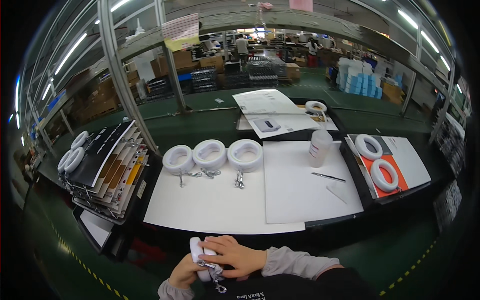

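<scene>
- White paper (215, 207) lies before the person, a row of white rings (210, 164) along its far side.
- Right hand (232, 255) bends its fingers over the held ring (195, 245); light pressure here should let the ring turn.
- Left hand (185, 273) grips that ring from the left; a firm hold should steady it.
- Held ring stands between both hands, touching each.
- Metal clasp (220, 288) dangles beneath; best kept untangled.
</scene>
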Demonstrator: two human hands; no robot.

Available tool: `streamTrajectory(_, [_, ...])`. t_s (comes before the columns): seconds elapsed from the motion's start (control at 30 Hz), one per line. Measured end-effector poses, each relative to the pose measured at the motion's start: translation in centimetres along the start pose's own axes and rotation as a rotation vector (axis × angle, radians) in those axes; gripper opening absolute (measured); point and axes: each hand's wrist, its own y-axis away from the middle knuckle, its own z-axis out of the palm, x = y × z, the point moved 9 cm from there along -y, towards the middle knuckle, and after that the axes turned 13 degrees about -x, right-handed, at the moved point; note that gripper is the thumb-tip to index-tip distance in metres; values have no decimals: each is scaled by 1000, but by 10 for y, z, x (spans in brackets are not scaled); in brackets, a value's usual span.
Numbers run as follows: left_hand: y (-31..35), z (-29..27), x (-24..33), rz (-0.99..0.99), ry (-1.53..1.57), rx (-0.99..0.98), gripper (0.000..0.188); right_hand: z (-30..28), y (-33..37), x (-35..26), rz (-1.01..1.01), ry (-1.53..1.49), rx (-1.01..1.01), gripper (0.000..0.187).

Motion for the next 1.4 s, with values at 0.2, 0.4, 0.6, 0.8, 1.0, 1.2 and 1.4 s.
streamTrajectory(0.2, [-12,-8,-58,-150,143,54,51,56,26,19,227,1,-77,89])
streamTrajectory(0.4, [-35,-6,-56,-167,152,2,53,53,45,33,432,87,192,62])
streamTrajectory(0.6, [-37,-8,-87,-375,-18,-177,54,63,47,39,335,-89,163,46])
streamTrajectory(0.8, [-34,-16,-95,-383,-40,-139,52,69,36,37,188,-178,93,39])
streamTrajectory(1.0, [-40,-10,-73,-341,42,-226,51,66,30,50,34,-406,207,38])
streamTrajectory(1.2, [-44,-39,-93,-378,29,-154,46,61,32,51,47,-235,160,32])
streamTrajectory(1.4, [-55,-16,-88,-348,49,-180,37,80,67,110,651,-987,716,21])
